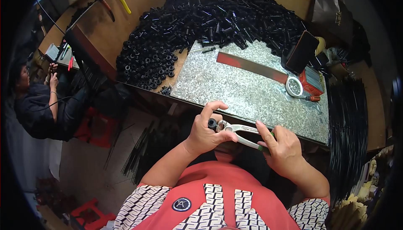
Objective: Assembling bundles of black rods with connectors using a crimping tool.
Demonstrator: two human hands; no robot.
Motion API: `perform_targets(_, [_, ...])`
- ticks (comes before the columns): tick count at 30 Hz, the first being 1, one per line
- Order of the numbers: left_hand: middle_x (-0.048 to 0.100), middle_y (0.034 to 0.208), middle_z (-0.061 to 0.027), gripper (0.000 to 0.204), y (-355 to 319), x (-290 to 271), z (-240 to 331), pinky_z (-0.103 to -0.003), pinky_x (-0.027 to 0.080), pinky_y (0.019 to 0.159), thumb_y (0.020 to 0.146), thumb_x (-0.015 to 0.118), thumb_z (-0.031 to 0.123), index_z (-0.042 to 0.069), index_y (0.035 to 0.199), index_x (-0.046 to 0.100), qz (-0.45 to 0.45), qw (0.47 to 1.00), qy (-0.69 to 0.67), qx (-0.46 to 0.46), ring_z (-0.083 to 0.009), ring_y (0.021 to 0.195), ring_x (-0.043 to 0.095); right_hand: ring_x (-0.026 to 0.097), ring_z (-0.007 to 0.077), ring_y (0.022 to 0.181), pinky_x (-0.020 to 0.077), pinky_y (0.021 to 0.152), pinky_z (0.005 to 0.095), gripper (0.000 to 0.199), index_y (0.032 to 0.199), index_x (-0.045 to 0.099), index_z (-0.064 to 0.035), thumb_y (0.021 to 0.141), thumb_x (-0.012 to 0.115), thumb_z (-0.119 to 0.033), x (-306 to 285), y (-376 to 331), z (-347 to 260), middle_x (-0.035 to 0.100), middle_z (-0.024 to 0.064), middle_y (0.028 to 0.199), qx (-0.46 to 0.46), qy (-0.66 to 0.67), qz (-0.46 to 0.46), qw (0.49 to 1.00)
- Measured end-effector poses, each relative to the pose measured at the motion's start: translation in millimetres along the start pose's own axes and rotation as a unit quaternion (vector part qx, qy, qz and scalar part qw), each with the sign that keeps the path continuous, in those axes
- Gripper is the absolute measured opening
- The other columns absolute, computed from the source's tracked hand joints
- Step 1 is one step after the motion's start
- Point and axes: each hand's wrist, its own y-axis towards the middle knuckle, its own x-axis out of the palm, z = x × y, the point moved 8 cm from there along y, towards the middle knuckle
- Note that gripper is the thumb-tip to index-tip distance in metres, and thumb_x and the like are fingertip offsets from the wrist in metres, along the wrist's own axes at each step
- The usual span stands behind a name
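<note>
In front of my body, just off the near edge of the worktable (252, 100), my left hand (200, 132) is closed around a small black tubular part (212, 123). Its round end with a hole shows; the rest is hidden in the palm. The index finger arches out above it. My right hand (283, 149) grips the green handles of metal end-cutting pincers (242, 128). The jaws of the pincers are right beside the black part, against my left hand; whether they bite on it I cannot tell.
Black tubular parts (210, 18) heap along the table's back. On the top lie a flat metal bar (252, 67), a white dish (294, 86), a screwdriver (312, 98) and a phone (303, 51). Black rods (347, 133) hang at right. Another person (40, 100) sits at left.
</note>
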Motion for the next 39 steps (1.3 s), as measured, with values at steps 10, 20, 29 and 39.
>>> perform_targets(10, [0.041,0.056,0.0083,0.084,4.8,1.2,-2.8,-0.016,0.026,0.05,0.057,0.085,0.047,0.004,0.117,0.045,0.003,1.0,-0.008,-0.008,0.0006,0.054,0.037,0.051,0.0249,0.064,0.0423,0.058,0.0371,0.078,0.135,0.047,-0.0084,0.063,0.077,-0.008,1.0,1.1,8.2,0.048,0.0093,0.078,0.05,0.097,-0.045,0.993])
perform_targets(20, [0.05,0.053,0.0034,0.073,4.5,5.0,4.3,-0.018,0.031,0.047,0.064,0.089,0.028,0.006,0.116,0.043,-0.053,0.998,-0.019,0.009,-0.003,0.049,0.043,0.048,0.0189,0.058,0.0382,0.048,0.0323,0.068,0.13,0.052,-0.0082,0.066,0.073,-0.007,-11.7,-10.1,1.7,0.044,0.0055,0.072,-0.011,0.01,-0.004,1.0])
perform_targets(29, [0.058,0.063,-0.0025,0.057,0.2,9.7,0.6,-0.019,0.037,0.049,0.076,0.069,-0.001,0.004,0.117,0.029,0.002,1.0,-0.001,-0.009,-0.0054,0.052,0.05,0.051,0.0192,0.06,0.0406,0.048,0.0327,0.061,0.13,0.052,-0.0082,0.072,0.07,-0.009,5.5,-9.8,1.5,0.045,0.0054,0.071,0.003,0.018,-0.031,0.999])
perform_targets(39, [0.051,0.092,-0.0101,0.064,18.7,-30.3,32.6,-0.019,0.036,0.049,0.085,0.068,0.031,0.003,0.126,0.027,0.147,0.979,-0.122,0.066,-0.0068,0.049,0.039,0.06,0.0324,0.078,0.0483,0.064,0.0409,0.064,0.137,0.041,-0.0112,0.082,0.069,-0.027,27.5,-26.7,65.0,0.054,0.014,0.086,0.164,0.12,-0.089,0.975])
